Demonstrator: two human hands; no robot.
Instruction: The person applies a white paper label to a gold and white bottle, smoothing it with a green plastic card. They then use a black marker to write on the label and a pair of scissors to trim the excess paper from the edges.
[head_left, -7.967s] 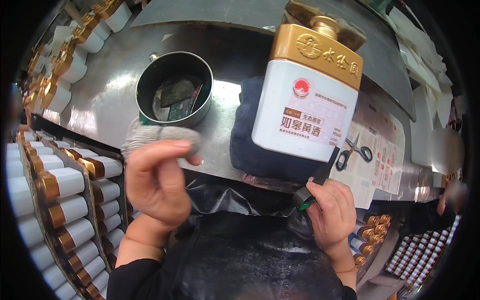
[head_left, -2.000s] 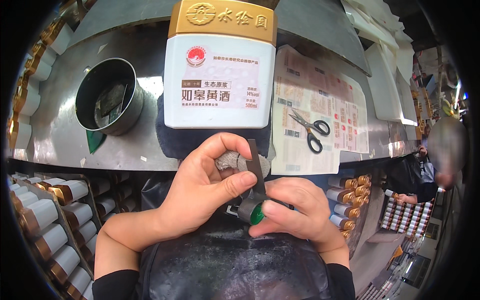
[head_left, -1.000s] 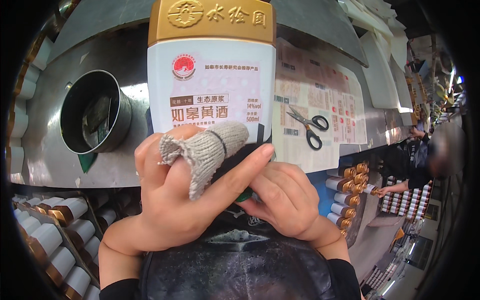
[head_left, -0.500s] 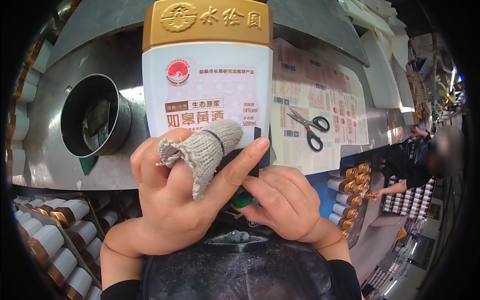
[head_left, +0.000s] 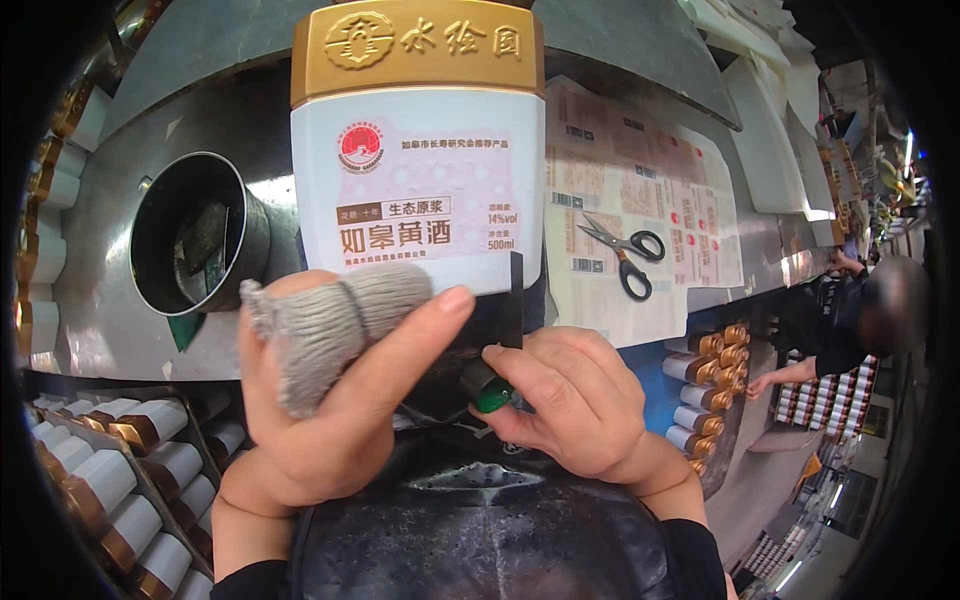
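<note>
A large white flat-sided bottle [head_left: 420, 190] with a gold embossed cap [head_left: 415, 45] lies label side up before me, reaching past the bench edge. Below its lower end is my left hand [head_left: 330, 400], its thumb stretched to the right. One finger wears a grey knitted sleeve [head_left: 325, 335] with a dark band; nothing shows in this hand's grip. To the right, my right hand [head_left: 575, 400] pinches a small green-ended piece [head_left: 493, 394]. A narrow black strip [head_left: 516, 300] rises from beside these fingertips along the bottle's lower right corner; whether the two are one tool I cannot tell.
A metal pot [head_left: 200, 235] with dark tools inside stands left on the metal bench [head_left: 100, 335]. Black-handled scissors [head_left: 630, 255] lie on printed label sheets [head_left: 640, 190] at right. Crated bottles [head_left: 120, 480] fill the lower left. A co-worker [head_left: 830, 320] stands far right.
My left hand has drawn away from the bottle, left and slightly down, uncovering more of the label. My right hand keeps its pinch in nearly the same place.
</note>
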